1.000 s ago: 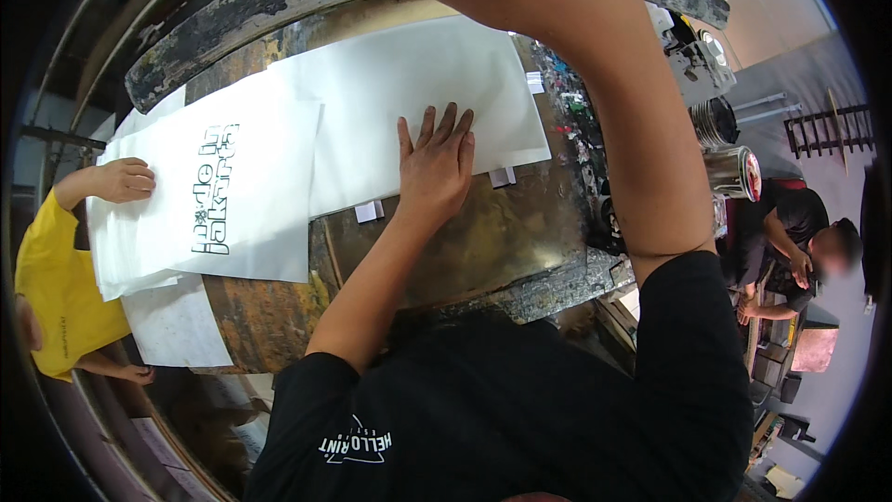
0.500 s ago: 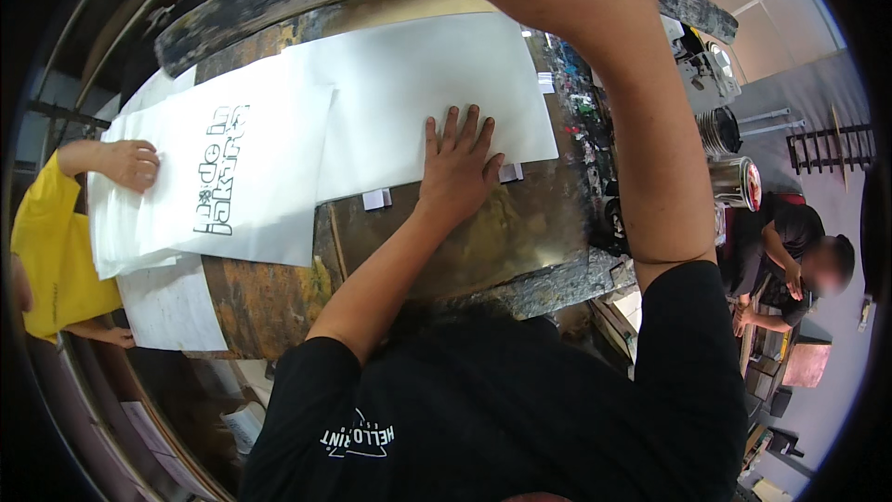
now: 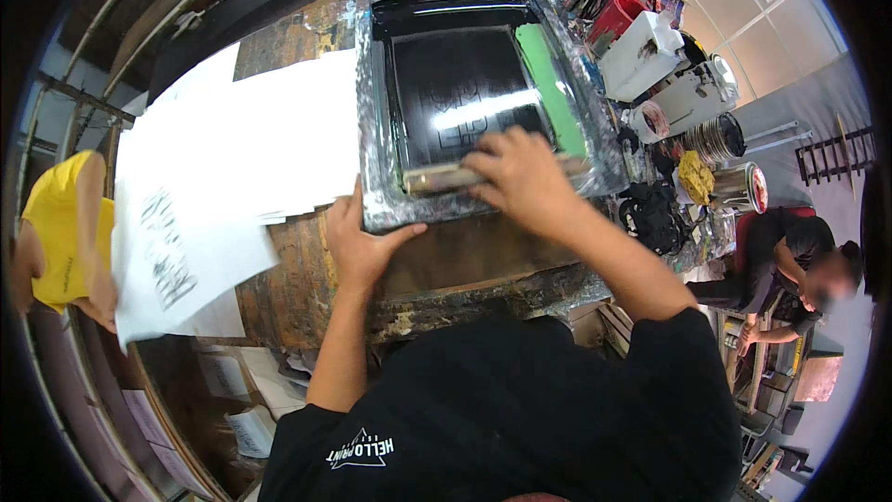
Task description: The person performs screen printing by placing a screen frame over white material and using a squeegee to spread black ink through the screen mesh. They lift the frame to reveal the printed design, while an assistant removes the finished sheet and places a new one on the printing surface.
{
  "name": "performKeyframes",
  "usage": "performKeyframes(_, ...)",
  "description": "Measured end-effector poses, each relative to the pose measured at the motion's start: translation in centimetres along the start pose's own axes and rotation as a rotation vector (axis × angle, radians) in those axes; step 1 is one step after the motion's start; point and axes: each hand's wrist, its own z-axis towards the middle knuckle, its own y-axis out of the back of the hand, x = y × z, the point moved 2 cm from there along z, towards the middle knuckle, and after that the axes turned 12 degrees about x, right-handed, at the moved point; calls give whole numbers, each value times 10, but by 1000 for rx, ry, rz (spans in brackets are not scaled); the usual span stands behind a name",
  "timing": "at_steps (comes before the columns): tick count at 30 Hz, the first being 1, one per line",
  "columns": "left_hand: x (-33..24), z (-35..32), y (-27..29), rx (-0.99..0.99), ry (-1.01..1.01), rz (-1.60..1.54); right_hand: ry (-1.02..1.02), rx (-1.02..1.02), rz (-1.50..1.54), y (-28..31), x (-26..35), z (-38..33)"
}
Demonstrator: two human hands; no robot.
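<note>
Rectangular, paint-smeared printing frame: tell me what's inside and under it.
Inside the frame: a glossy black surface, a green strip at right, and a long brown squeegee gripped by the right hand. What lies directly underneath is covered.

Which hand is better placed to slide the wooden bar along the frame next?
Probably the right: the right hand grips the wooden bar near its middle, while the left hand is at the near left corner of the frame, off the bar.

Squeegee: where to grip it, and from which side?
Grip the squeegee around mid-length, probably from above and the near side: it is long, narrow and set crosswise inside the near end of the screen frame; the right hand holds it there.
</note>
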Motion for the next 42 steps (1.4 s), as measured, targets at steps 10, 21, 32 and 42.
performKeyframes(10, 37, -13, -25, -88, -55, 473, 1, -84, 18, -84, -56, 82)
performKeyframes(21, 36, -12, -24, -69, -96, 156, -3, 129, -44, -28, -198, 273)
performKeyframes(32, 42, -13, -29, -155, -261, 209, -23, 82, -20, -47, -84, 97)
performKeyframes(42, -61, 19, 7, -316, -289, -644, 12, -281, -116, 83, 1, 11)
